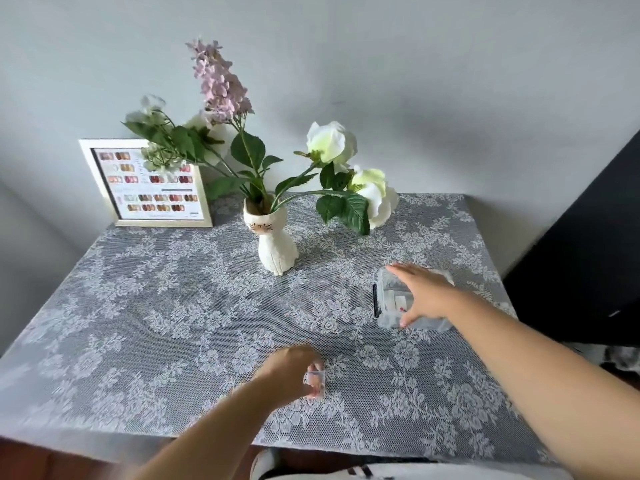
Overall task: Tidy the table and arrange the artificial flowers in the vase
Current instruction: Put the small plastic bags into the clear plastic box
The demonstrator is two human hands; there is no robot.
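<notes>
A white cat-shaped vase [275, 244] stands at the back middle of the table [138, 323], which wears a grey lace cloth. Artificial flowers fill it: a tall purple stem [220, 81], pale blooms leaning left [156, 112] and two white blooms [332, 140] drooping right. My right hand [424, 294] lies spread over a clear plastic box [391, 303] on the right, thumb on its near edge. My left hand [294, 374] hovers low over the cloth near the front, fingers curled around a small clear piece [314, 379], which is blurred.
A white-framed colour chart [149, 183] leans against the wall at the back left. A dark panel [588, 254] rises beyond the table's right edge. The wall runs close behind the vase.
</notes>
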